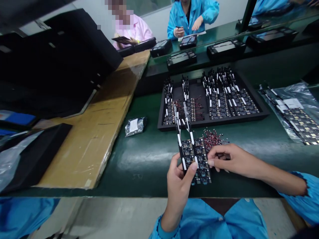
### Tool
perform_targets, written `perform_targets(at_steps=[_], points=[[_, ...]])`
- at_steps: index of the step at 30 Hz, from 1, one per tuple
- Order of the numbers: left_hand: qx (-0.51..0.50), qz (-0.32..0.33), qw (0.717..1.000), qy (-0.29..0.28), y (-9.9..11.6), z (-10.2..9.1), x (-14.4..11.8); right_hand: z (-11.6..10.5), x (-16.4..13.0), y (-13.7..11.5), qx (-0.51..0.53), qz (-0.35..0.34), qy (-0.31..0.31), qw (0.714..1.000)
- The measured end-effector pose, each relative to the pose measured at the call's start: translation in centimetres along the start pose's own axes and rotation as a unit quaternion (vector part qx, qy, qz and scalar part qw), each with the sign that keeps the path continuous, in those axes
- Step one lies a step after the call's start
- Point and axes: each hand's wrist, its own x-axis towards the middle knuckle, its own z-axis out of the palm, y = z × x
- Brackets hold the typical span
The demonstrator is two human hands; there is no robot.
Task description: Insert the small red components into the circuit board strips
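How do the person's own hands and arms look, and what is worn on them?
Both the left hand and the right hand are bare, with no gloves, rings or watch visible. Bright blue sleeves with gathered cuffs end at the wrists.

A small foil pouch point(135, 126) lies beside cardboard sheet point(99, 129)

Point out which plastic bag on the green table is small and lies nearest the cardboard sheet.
The small silvery bag left of the black tray; the other bag is larger, at the table's right end.
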Motion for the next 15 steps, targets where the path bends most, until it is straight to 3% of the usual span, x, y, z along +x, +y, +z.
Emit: perform_targets(at_steps=[4,9,12,15], points=[[0.01,0.009,1.0,0.012,-0.1,0.0,0.0,-0.3,-0.3,-0.1,-0.02,-0.008,-0.007,1.0],[-0.001,0.025,0.998,0.055,-0.2,0.2,-0.1,-2.6,-0.8,-0.6,-0.067,-0.051,-0.006,0.996],[-0.01,0.035,0.996,0.083,-0.2,0.3,-0.1,-3.9,-0.8,-0.7,-0.087,-0.05,0.074,0.992],[-0.017,0.028,0.995,0.093,-0.2,0.3,-0.2,-4.4,-0.5,-0.3,-0.192,-0.064,0.18,0.963]])
